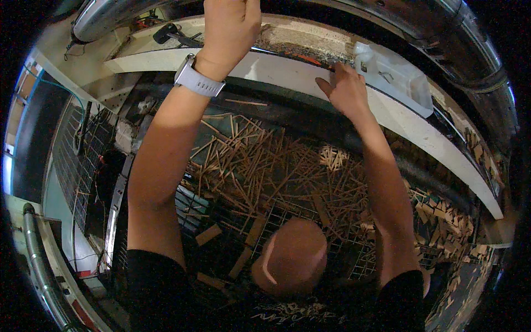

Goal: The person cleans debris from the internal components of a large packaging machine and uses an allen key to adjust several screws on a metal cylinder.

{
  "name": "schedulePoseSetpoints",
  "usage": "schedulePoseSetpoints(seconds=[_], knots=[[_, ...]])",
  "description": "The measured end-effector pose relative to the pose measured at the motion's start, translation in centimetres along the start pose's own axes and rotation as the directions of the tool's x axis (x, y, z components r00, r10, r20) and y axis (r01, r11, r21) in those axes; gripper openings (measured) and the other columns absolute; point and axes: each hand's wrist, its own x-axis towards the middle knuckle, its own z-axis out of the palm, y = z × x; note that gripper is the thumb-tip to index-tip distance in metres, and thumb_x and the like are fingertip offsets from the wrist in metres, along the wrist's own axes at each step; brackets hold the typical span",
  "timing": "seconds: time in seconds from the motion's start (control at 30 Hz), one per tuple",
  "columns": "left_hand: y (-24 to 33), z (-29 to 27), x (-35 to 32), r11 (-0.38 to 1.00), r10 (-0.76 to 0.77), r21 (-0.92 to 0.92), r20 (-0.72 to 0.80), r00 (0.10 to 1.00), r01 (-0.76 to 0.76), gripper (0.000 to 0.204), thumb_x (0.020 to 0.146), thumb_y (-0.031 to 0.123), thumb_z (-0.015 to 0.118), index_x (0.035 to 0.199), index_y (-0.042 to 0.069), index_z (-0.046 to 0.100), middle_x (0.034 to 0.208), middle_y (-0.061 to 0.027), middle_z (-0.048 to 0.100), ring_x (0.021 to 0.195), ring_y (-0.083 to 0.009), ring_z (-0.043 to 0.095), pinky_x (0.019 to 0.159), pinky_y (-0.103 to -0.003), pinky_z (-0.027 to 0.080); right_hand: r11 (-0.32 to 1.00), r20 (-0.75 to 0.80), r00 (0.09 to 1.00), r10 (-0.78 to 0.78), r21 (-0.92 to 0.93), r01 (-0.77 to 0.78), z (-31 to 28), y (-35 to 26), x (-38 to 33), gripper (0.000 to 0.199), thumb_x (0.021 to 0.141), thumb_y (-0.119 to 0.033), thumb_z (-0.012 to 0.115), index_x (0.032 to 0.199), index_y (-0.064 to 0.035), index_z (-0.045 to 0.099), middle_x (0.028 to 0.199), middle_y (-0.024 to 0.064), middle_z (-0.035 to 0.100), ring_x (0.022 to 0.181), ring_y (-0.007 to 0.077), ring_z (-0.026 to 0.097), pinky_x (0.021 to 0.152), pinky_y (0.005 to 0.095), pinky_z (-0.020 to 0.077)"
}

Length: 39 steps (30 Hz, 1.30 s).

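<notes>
My left hand point(233, 27) is raised at the top edge, in front of the pale beam point(287, 74); a light grey watch band is on its wrist. Its fingers run out of the picture, so whatever they grip is hidden. Farther right, my right hand point(347, 91) reaches over the beam, thumb apart from the fingers, with nothing visible in it. Beside its fingertips sits a translucent plastic bin point(401, 86) with a few small items inside. An orange-red strip point(310, 59) lies on the ledge just left of that hand.
A black-headed mallet point(165, 33) rests on the ledge at left. Large metal rollers point(431, 19) cross overhead. Below, many cardboard strips point(260, 157) cover a wire grating, with cardboard scraps point(442, 216) piled at right. A wire mesh guard point(77, 160) stands at left.
</notes>
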Motion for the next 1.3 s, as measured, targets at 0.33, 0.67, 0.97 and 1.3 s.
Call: schedulePoseSetpoints(seconds=[0.33, 0.67, 0.97, 1.3], knots=[[0.8, 2.1, -1.1, 0.981, 0.029, -0.191, 0.010, 1.000, -0.027, 0.028, 0.092, 0.011, 0.043, 0.119, 0.002, 0.046, 0.108, -0.0127, 0.054, 0.086, -0.0177, 0.058, 0.073, -0.030, 0.047, 0.987, -0.085, 0.984, -0.157, -0.036, 0.154, 0.8, 1.4, -0.2, 0.048, 0.079, -0.040, 0.061, 0.107, -0.0014, 0.055, 0.098, 0.0141, 0.058, 0.096, 0.0322, 0.053, 0.081, 0.0418, 0.0387], [1.1, 3.0, 0.8, 0.935, -0.132, -0.340, -0.078, 0.988, 0.098, 0.020, 0.091, 0.017, 0.050, 0.079, 0.001, 0.048, 0.069, -0.0042, 0.054, 0.053, -0.0065, 0.046, 0.049, -0.021, 0.038, 0.988, -0.046, 0.997, -0.065, 0.136, 0.070, -0.8, 0.3, -0.3, 0.045, 0.077, -0.035, 0.066, 0.104, -0.0012, 0.055, 0.096, 0.0160, 0.057, 0.094, 0.0320, 0.053, 0.079, 0.0414, 0.0376], [3.9, 0.8, 1.6, 0.437, -0.498, -0.800, 0.166, 0.851, 0.411, 0.036, 0.089, 0.026, 0.032, 0.090, -0.005, 0.050, 0.082, -0.0183, 0.057, 0.066, -0.0230, 0.059, 0.064, -0.031, 0.049, 0.996, -0.022, 0.998, -0.060, 0.060, 0.062, -1.1, -0.1, -0.3, 0.042, 0.073, -0.033, 0.068, 0.096, -0.0023, 0.051, 0.094, 0.0163, 0.055, 0.092, 0.0336, 0.052, 0.077, 0.0431, 0.0381], [2.6, 3.5, -1.0, 0.522, -0.316, -0.825, 0.051, 0.947, 0.219, 0.051, 0.087, 0.023, 0.051, 0.124, -0.008, 0.035, 0.106, -0.0145, 0.046, 0.101, -0.0250, 0.052, 0.089, -0.034, 0.041, 0.991, -0.012, 0.996, -0.085, 0.102, 0.085, -1.1, 0.1, -0.3, 0.042, 0.072, -0.032, 0.069, 0.094, -0.0014, 0.052, 0.094, 0.0159, 0.056, 0.093, 0.0329, 0.051, 0.079, 0.0419, 0.0372]])
